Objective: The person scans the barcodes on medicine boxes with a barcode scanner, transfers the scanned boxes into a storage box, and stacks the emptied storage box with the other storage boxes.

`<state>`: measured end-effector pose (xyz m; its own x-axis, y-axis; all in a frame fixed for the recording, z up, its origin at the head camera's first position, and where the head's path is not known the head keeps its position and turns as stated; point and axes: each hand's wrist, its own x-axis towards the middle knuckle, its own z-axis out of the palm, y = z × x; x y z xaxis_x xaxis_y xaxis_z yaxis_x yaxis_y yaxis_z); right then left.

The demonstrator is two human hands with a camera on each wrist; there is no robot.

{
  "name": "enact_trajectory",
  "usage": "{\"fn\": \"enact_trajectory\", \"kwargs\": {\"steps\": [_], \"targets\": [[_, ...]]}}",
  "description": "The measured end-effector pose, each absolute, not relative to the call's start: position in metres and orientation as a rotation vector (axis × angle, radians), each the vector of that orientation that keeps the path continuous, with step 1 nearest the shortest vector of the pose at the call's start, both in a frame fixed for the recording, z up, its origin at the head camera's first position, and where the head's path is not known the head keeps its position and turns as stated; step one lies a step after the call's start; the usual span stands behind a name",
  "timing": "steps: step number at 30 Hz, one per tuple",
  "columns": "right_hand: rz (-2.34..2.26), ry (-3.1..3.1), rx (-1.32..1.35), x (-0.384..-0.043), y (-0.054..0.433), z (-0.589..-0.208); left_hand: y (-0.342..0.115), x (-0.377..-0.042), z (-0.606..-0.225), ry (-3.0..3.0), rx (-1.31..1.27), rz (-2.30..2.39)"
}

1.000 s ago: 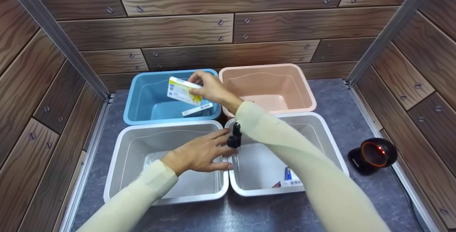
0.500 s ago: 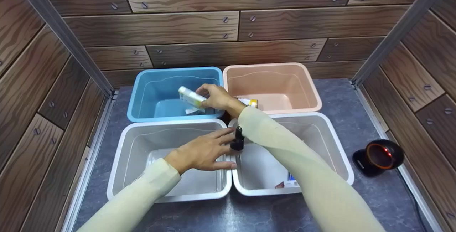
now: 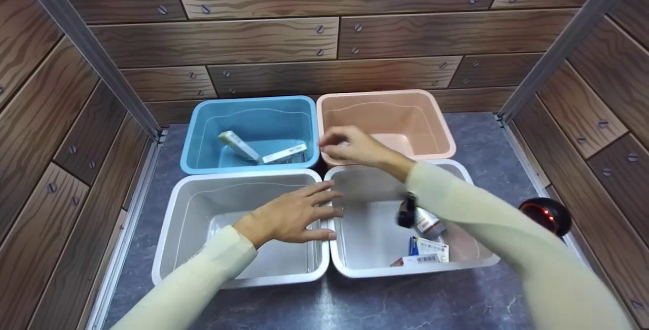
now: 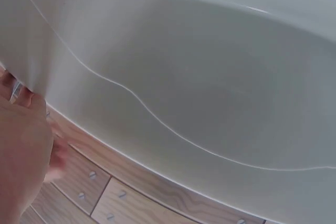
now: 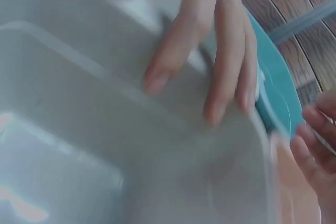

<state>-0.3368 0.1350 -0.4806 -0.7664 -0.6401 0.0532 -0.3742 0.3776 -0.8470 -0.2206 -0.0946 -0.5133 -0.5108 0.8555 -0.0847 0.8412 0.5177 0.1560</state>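
My left hand (image 3: 296,213) lies across the adjoining rims of the left grey bin (image 3: 165,228) and right grey bin (image 3: 332,264), fingers straight and spread. In the right wrist view its fingertips reach over a grey wall. My right hand (image 3: 362,146) hangs over the near left corner of the pink bin (image 3: 441,122), fingers loosely bent, and overlaps part of that bin. In the blue bin (image 3: 187,142) a white carton with a yellow-green end (image 3: 239,146) leans beside a slim white carton (image 3: 285,153).
In the right grey bin lie a white-labelled bottle (image 3: 428,222), partly behind the right wrist's black camera (image 3: 405,212), and small cartons (image 3: 433,250). A black scanner (image 3: 547,216) with red lights stands at right, partly behind the sleeve. Wood-patterned walls (image 3: 274,43) enclose the table.
The right hand has let go of the yellow-and-white carton, which now lies in the blue bin, and has moved right to the pink bin. The left hand has stayed on the rims.
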Motion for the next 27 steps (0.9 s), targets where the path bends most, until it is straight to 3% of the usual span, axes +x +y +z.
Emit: {"fn": "enact_trajectory", "kwargs": {"steps": [11,16,23,27], "targets": [[-1.177,2.161,-0.696,-0.306,0.261,-0.487,-0.097,-0.221,-0.512,2.597,1.447,0.14],[-0.981,2.19,-0.694,-0.298,0.285,-0.492,-0.1,-0.221,-0.513,2.61,1.463,0.164],[-0.786,2.09,-0.413,-0.285,0.309,-0.504,-0.097,-0.221,-0.509,2.58,1.45,0.161],[-0.646,2.138,-0.451,-0.281,0.318,-0.511,-0.094,-0.222,-0.509,2.564,1.45,0.155]]}}
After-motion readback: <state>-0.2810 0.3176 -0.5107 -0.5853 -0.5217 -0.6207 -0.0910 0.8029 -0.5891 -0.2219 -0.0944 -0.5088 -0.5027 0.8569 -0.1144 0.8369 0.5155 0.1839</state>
